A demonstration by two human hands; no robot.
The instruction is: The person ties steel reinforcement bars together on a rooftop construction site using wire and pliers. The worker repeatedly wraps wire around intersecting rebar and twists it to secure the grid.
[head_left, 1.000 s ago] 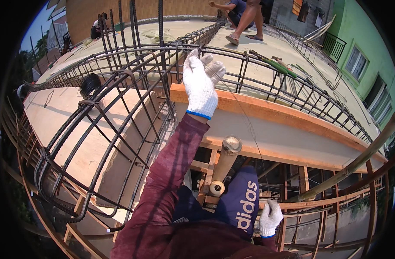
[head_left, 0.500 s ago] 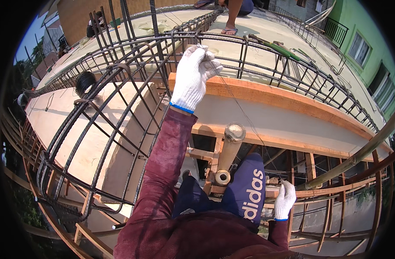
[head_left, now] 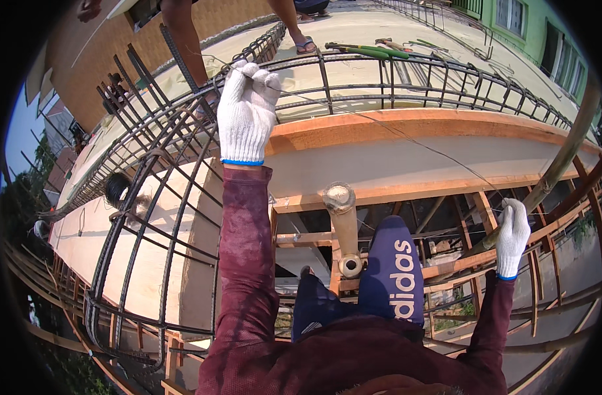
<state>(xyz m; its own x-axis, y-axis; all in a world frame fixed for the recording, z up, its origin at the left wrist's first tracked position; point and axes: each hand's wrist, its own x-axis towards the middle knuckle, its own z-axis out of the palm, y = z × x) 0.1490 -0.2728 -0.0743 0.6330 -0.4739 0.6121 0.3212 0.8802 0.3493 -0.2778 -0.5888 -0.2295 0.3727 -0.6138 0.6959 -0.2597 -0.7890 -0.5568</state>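
My left hand (head_left: pixel 248 112), in a white knit glove with a blue cuff, is raised at the corner of a rebar cage (head_left: pixel 323 79). Its fingers are closed on a thin dark tie wire (head_left: pixel 406 137). From there the wire slants down to the right, across an orange-brown timber edge (head_left: pixel 380 122) and a pale formwork board. At the right, lower down, my gloved right hand (head_left: pixel 513 237) pinches the wire's other stretch, beside a slanting bamboo pole (head_left: pixel 573 145). A short tail of wire sticks up past my left fingers.
A bamboo post (head_left: pixel 346 230) stands upright before my knees. Green-handled cutters (head_left: pixel 367 51) lie beyond the cage. Another person's sandalled foot (head_left: pixel 305 45) is on the pale deck. A black wire coil (head_left: pixel 117 189) sits left on plywood. Timber framing with gaps lies below.
My right hand has moved up and outward to the right, drawing the wire into a longer, straighter line. The view has shifted, and a person's legs now stand nearer behind the cage.
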